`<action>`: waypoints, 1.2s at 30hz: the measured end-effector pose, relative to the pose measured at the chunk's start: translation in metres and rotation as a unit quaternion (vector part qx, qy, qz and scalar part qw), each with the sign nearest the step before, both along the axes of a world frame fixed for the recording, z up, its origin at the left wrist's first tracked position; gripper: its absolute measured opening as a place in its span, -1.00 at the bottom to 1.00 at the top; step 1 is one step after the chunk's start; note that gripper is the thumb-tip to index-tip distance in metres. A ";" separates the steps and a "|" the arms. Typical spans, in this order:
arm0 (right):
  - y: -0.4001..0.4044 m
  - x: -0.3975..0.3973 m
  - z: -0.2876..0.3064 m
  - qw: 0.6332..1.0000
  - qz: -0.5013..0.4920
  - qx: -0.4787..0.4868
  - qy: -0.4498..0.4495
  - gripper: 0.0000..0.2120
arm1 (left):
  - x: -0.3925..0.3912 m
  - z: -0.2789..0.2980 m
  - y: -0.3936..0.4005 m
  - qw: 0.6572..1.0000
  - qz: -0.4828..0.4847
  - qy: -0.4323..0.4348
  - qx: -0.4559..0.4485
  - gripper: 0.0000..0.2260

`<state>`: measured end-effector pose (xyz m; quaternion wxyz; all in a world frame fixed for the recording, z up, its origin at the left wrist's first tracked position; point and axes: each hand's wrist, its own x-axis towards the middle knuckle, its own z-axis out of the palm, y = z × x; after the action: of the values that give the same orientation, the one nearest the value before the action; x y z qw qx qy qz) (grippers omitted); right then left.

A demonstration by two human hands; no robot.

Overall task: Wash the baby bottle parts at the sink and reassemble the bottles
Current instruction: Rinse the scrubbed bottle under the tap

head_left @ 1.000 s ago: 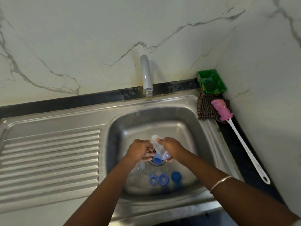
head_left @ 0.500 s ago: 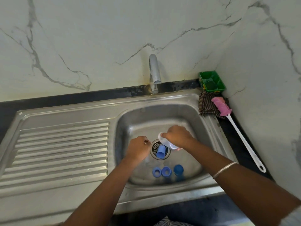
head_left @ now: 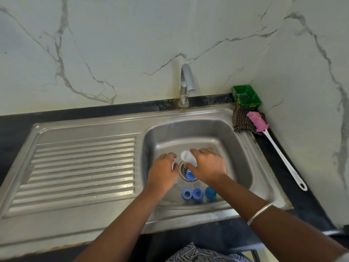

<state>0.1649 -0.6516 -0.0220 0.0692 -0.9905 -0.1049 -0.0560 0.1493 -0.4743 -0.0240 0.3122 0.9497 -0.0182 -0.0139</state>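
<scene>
Over the basin of the steel sink [head_left: 238, 148], my right hand [head_left: 207, 164] grips a clear baby bottle [head_left: 188, 157], tilted with its round end up and to the left. A blue part [head_left: 189, 175] shows just below it over the drain [head_left: 184, 170]. My left hand [head_left: 163, 171] is beside it with curled fingers; something small and clear seems pinched at its fingertips, but I cannot tell what. Two blue rings [head_left: 187, 194] [head_left: 197, 193] and a blue cap [head_left: 210, 192] lie on the basin floor near the front wall.
The tap [head_left: 186, 82] stands behind the basin, no water running. A ribbed draining board [head_left: 81, 167] lies to the left. At the right corner sit a green tub [head_left: 246, 96], a checked cloth [head_left: 240, 120] and a pink bottle brush [head_left: 257, 122] with a long white handle.
Both hands have separated a little; the right hand turned the bottle so its round end points up-left. My head has pulled back, so more of the counter's front edge shows.
</scene>
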 end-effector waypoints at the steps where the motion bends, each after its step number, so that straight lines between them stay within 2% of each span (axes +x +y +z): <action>1: 0.002 -0.002 0.001 1.000 -0.001 0.010 -0.028 -0.61 | -0.003 -0.001 0.001 1.000 -0.004 -0.009 0.003 -0.70; 5: 0.005 -0.009 0.006 1.000 -0.021 0.005 0.013 -0.67 | -0.011 -0.004 0.005 1.000 -0.025 0.000 0.007 -0.67; 8: 0.009 -0.013 0.010 0.998 -0.037 0.031 -0.030 -0.69 | -0.014 -0.004 0.006 0.999 -0.035 0.004 0.002 -0.63; 11: 0.011 -0.014 0.014 0.996 -0.060 0.014 0.058 -0.71 | -0.017 -0.003 0.007 0.999 -0.044 0.000 0.003 -0.59; 14: 0.012 -0.016 0.018 0.996 -0.074 0.042 0.034 -0.69 | -0.019 -0.002 0.009 0.998 -0.059 0.004 0.011 -0.53; 17: 0.020 -0.020 0.024 0.991 -0.089 0.025 0.102 -0.67 | -0.024 -0.004 0.012 0.997 -0.080 0.006 0.016 -0.47; 22: 0.041 -0.031 0.038 0.977 -0.113 0.143 0.112 -0.53 | -0.032 -0.004 0.018 0.995 -0.099 -0.018 -0.026 -0.41; 26: 0.067 -0.037 0.049 0.962 -0.115 0.224 0.101 -0.49 | -0.039 0.002 0.040 0.994 -0.062 -0.058 -0.062 -0.47; 28: 0.082 -0.041 0.053 0.937 -0.084 0.311 0.133 -0.51 | -0.046 0.004 0.060 0.995 -0.048 -0.068 -0.063 -0.51; 29: 0.093 -0.043 0.054 0.910 -0.059 0.378 0.162 -0.55 | -0.052 0.004 0.074 0.994 -0.028 -0.073 -0.073 -0.54; 31: 0.110 -0.049 0.056 0.825 -0.034 0.515 0.232 -0.70 | -0.062 0.005 0.098 0.990 0.035 -0.080 -0.107 -0.59; 32: 0.122 -0.051 0.057 0.789 -0.029 0.556 0.262 -0.78 | -0.070 0.005 0.115 0.986 0.077 -0.082 -0.122 -0.61; 33: 0.130 -0.054 0.056 0.770 -0.029 0.574 0.276 -0.82 | -0.077 0.005 0.130 0.981 0.112 -0.083 -0.132 -0.63; 34: 0.136 -0.055 0.054 0.768 -0.024 0.573 0.285 -0.84 | -0.085 0.004 0.144 0.976 0.145 -0.084 -0.138 -0.65; 36: 0.151 -0.058 0.046 0.787 0.004 0.533 0.310 -0.82 | -0.105 0.001 0.176 0.961 0.217 -0.081 -0.152 -0.62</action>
<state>0.1070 -0.5001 0.0245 0.6150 -0.7599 -0.0350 0.2074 0.0447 -0.2981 -0.0226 0.4459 0.8701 0.1615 0.1342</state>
